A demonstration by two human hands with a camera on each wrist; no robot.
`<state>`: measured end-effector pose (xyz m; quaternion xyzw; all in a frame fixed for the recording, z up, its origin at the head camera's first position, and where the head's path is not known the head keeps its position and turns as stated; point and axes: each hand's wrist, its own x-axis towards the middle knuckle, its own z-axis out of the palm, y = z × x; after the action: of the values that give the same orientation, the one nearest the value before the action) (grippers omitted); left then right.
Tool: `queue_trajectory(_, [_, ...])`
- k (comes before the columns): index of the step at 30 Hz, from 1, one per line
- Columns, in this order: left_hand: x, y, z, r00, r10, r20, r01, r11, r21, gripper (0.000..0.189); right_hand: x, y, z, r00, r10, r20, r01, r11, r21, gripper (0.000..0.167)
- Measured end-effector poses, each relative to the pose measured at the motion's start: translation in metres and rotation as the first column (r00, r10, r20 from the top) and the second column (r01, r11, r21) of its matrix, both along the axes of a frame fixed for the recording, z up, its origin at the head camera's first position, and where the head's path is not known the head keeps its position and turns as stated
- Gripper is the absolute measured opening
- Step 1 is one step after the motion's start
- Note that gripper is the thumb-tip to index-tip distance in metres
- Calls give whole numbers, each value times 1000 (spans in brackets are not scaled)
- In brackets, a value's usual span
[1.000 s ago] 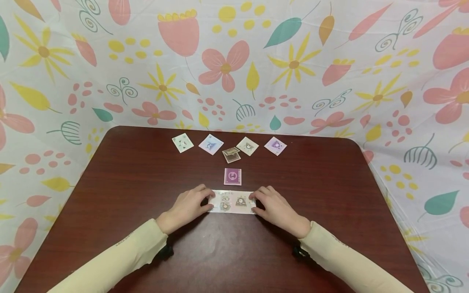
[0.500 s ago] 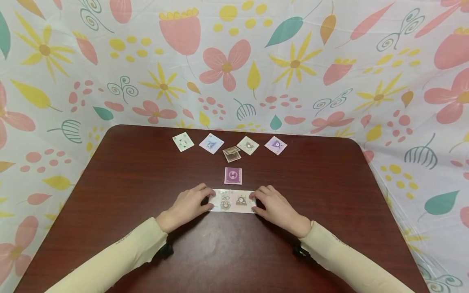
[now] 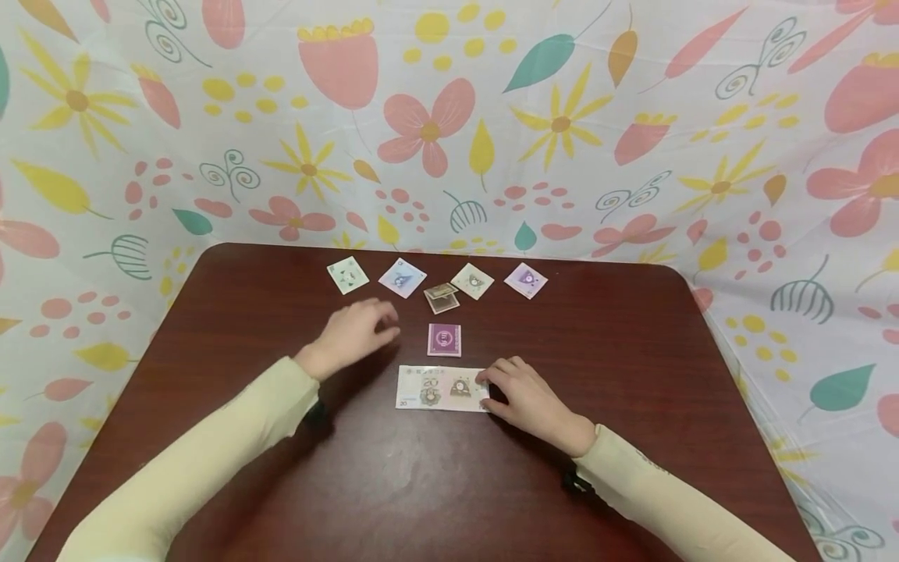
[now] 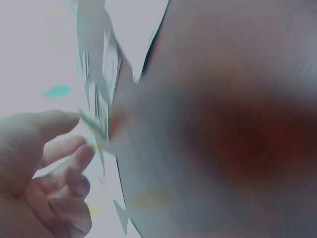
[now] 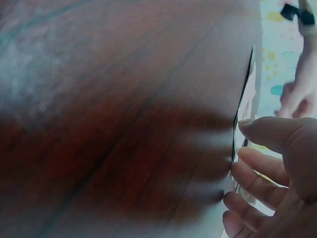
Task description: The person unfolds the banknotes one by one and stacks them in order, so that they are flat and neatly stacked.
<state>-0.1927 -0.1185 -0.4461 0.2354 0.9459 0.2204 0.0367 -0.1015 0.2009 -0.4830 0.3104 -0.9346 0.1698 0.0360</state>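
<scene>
A pale banknote printed with 20 and a cartoon figure lies flat on the dark wooden table. At its right end rests my right hand, the thumb by the near corner and the fingertips on the paper, spread apart. In the right wrist view, thumb and fingertips of that hand stand right at the note's edge. My left hand holds nothing and is over the table, left of a folded purple note. The left wrist view shows the left hand's fingers loosely bent.
Along the back lie several square-folded notes: green, blue, beige and purple. A half-folded brown note sits just before the beige one. A flowered cloth hangs behind the table.
My left hand has let go of the banknote's left end and moved up and away toward the back row. The right hand and the banknote have stayed put.
</scene>
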Motion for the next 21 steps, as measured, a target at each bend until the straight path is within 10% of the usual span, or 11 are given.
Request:
queue_trajectory(10, [-65,-1,-16,958,278,65,-278,960,-2,33,0,1,-2,1000,-1,29,1,1000,2,31])
queue_trajectory(21, [-88,15,-20,900,431,64,-422,899,-116,58,-1,-1,0,1000,20,5,-20,1000,6,30])
